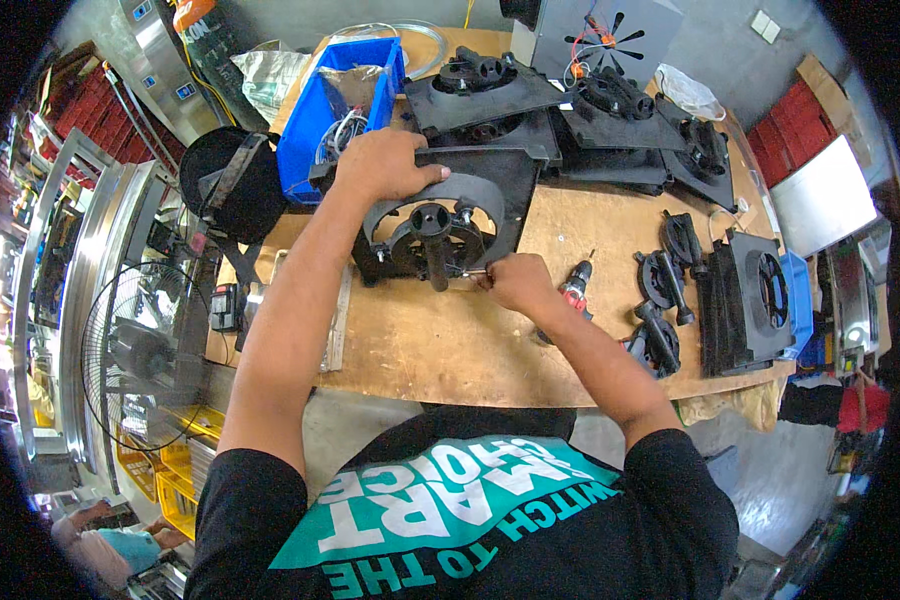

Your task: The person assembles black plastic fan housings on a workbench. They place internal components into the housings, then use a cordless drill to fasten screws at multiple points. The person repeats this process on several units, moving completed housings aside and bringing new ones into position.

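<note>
A black metal burner frame [518, 205], a square plate with a round ring and a cast burner [432, 225] in its middle, is tilted up on the wooden table in front of me. My left hand [385, 165] grips its upper left part, thumb lying at the ring's top. Low on the burner, beside its thick tube, my right hand [520, 283] is closed around a thin shiny metal tool [476, 272], most of it hidden by the fingers. To the right of that hand a red and black power drill [576, 287] lies on the table.
Behind the frame stand a blue bin [300, 135] holding wires and several stacked black burner frames [620, 140]. Loose cast burners [658, 280] and an upright stack of frames [745, 305] occupy the table's right side. A floor fan [140, 345] stands left of the wooden table [450, 355].
</note>
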